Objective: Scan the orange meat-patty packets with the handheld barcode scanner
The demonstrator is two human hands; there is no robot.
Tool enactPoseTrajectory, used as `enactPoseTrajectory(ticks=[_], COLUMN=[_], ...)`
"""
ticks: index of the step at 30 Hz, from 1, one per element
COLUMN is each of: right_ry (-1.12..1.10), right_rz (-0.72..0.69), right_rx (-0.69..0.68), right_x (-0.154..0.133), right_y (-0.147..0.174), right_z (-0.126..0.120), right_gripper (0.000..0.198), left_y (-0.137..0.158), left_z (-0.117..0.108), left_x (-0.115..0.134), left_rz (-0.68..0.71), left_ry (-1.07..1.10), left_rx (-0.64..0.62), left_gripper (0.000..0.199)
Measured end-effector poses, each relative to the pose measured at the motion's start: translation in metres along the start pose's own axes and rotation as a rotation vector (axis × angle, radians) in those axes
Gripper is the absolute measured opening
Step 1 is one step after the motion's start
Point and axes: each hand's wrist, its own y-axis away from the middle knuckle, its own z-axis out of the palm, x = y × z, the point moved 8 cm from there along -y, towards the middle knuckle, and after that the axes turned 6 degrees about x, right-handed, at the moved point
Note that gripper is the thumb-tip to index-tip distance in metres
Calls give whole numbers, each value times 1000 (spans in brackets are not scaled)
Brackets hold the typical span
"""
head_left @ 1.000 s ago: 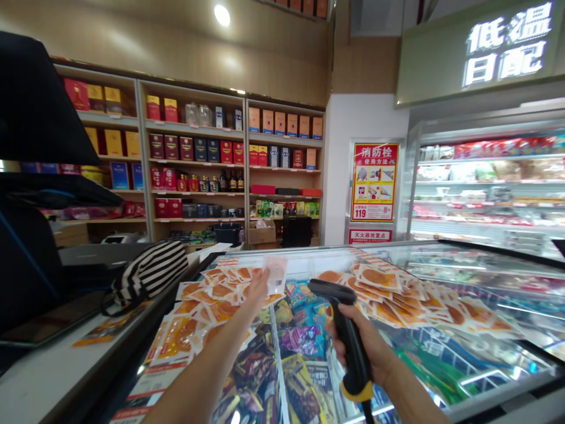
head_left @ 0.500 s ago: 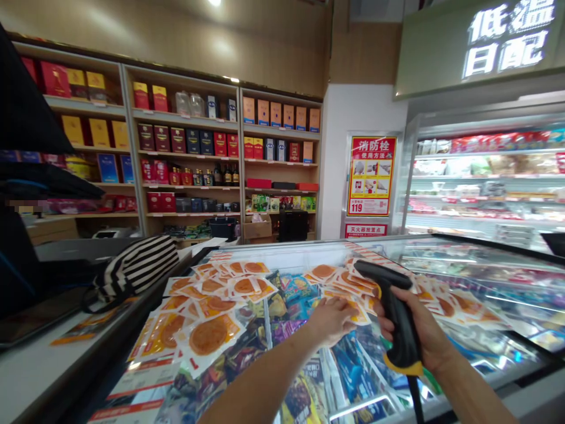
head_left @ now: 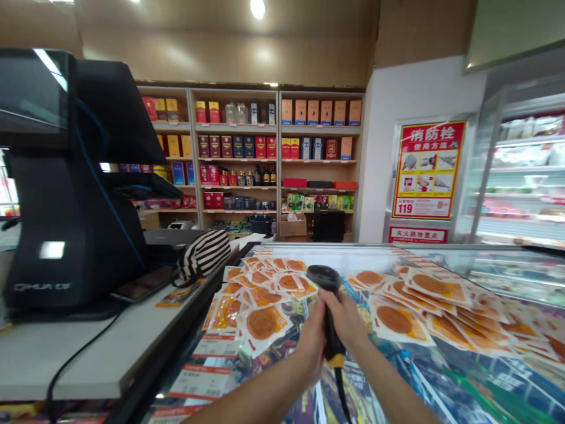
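Observation:
A black barcode scanner (head_left: pixel 324 275) with yellow trim stands upright over the glass freezer top, its cable hanging from the handle. My right hand (head_left: pixel 347 321) is closed round the right side of the handle. From the left, my left hand (head_left: pixel 312 330) grips the same handle, with its fingertips partly hidden behind it. Flat clear packets with round orange-brown patties lie on both sides: a left pile (head_left: pixel 263 324) and a larger, overlapping right pile (head_left: pixel 435 285). Neither hand touches these packets.
Bagged frozen goods show through the freezer glass, and price labels (head_left: pixel 205 383) run along its left side. On the left counter stand a black checkout terminal (head_left: pixel 75 224) and a striped bag (head_left: pixel 205 256). Shelves of boxes (head_left: pixel 238 147) line the back wall.
My left hand has moved from the packets in the middle to the scanner's handle. The scanner and my right hand have come leftward over the glass, and the view has turned left.

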Motion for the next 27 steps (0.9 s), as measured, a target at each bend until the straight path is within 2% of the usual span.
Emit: enactPoseTrajectory(ticks=[3, 5, 7, 8, 10, 12, 14, 17, 22, 25, 27], right_ry=[156, 223, 315, 385, 586, 828, 1027, 1147, 982, 785, 705], right_rz=[-168, -232, -316, -362, -455, -523, -539, -522, -589, -543, -508], right_rx=[-44, -185, -306, -324, -283, -226, -244, -298, -274, -192, -212], right_x=[1, 5, 7, 7, 7, 12, 25, 46, 50, 44, 42], right_y=[6, 12, 13, 9, -9, -32, -52, -71, -78, -82, -81], right_z=[56, 92, 116, 121, 121, 115, 112, 106, 83, 56, 46], right_gripper=[34, 39, 43, 42, 39, 48, 57, 54, 39, 36, 32], left_y=[14, 25, 37, 42, 50, 56, 57, 52, 46, 45, 45], left_z=[-52, -82, -104, -111, -124, -136, -143, -142, -142, -139, -135], left_x=[34, 55, 69, 75, 83, 87, 85, 80, 87, 85, 82], left_rz=[121, 148, 103, 75, 34, 21, -5, -76, -117, -141, -144], left_ry=[31, 6, 12, 24, 6, -27, -35, -8, -2, -12, -20], left_rx=[227, 340, 382, 377, 368, 411, 423, 360, 276, 182, 108], left_gripper=[44, 35, 31, 32, 33, 31, 29, 31, 42, 50, 52])
